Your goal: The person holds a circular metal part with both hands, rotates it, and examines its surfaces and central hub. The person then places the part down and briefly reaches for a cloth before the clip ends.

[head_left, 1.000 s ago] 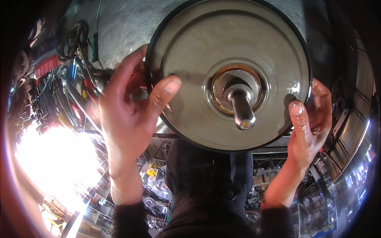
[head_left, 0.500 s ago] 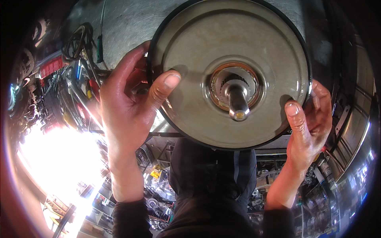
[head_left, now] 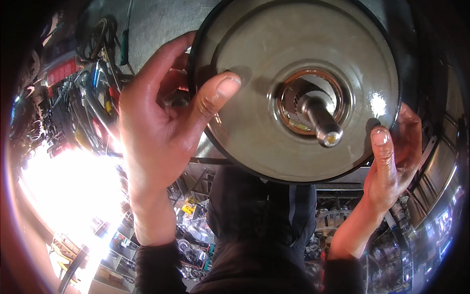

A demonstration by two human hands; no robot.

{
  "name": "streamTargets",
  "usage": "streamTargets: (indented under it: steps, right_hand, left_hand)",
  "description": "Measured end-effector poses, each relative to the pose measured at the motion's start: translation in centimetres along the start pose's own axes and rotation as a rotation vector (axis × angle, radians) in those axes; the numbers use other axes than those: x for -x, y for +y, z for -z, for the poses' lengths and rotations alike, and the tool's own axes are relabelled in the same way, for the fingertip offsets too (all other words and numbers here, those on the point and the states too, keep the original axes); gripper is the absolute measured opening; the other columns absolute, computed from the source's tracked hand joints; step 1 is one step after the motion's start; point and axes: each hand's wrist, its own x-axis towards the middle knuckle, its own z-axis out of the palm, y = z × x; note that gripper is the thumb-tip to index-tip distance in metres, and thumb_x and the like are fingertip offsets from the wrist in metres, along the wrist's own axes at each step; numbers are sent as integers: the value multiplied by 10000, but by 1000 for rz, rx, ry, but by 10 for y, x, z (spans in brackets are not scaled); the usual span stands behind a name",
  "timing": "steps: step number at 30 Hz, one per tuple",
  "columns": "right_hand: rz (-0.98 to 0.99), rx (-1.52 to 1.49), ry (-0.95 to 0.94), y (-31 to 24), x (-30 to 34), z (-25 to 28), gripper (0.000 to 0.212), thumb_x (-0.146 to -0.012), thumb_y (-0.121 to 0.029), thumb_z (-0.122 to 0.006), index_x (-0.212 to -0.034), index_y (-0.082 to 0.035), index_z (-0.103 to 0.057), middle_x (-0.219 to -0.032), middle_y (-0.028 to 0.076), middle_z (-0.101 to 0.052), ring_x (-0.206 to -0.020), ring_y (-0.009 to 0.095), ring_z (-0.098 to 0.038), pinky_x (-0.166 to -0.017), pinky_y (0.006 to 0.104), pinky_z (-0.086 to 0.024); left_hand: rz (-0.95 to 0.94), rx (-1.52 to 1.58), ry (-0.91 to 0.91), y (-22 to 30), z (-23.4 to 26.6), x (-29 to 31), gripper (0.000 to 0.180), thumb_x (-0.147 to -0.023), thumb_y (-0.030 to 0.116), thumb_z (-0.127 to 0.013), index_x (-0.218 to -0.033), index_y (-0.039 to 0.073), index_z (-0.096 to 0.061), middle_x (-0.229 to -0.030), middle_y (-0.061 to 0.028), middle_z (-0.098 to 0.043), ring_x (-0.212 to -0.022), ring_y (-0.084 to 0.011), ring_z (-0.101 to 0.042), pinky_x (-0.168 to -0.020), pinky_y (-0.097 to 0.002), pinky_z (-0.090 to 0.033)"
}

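Observation:
Between my hands is a large round grey metal disc with a black rim, its oily face turned up toward me. A copper-coloured ring lines its central hole, and through that a bright steel shaft sticks up, leaning right. My left hand grips the left edge, thumb pressed on the face and fingers around the rim. On the lower right edge my right hand has its thumb on the face, fingers partly hidden behind. The disc conceals whatever lies beneath it.
A metal bench top lies behind the disc. At the left are piled hand tools, a green-handled screwdriver, hoses and a red tray. Strong glare washes out the lower left. Metal parts crowd shelves below the bench.
The disc and both hands have shifted to the right in view. The shaft's tip has moved right and now leans more that way. Both hands keep their grip.

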Motion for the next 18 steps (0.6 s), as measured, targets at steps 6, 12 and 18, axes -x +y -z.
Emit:
streamTargets:
  steps: [6, 12, 18]
  right_hand:
    - [-4, 31, -12, 0, -1, 3, 604, -809, -171, -897, -1286, 47, -597, -1089, 97, -722, -979, 137, -666, -922, 255, -497]
    - [-4, 39, 7, -2, -4, 1, 576, -811, -191, -891, -1262, 42, -617, -1068, 93, -729, -954, 132, -669, -940, 254, -483]
    - [3, -28, -1, 0, -1, 2, 580, -794, -185, -904, -1250, 42, -626, -1063, 85, -727, -954, 127, -667, -929, 254, -489]
  left_hand:
    - [8, -128, -6, 4, 3, 0, 630, -924, 272, -831, -1400, -59, -585, -1091, -65, -697, -957, -110, -644, -859, -231, -499]
    - [-35, -164, 11, 3, 3, 0, 604, -923, 256, -832, -1383, -60, -600, -1079, -55, -687, -966, -108, -635, -869, -233, -497]
    - [-14, -174, 41, 4, 0, 1, 591, -925, 278, -829, -1374, -45, -620, -1080, -52, -695, -949, -108, -635, -857, -231, -497]
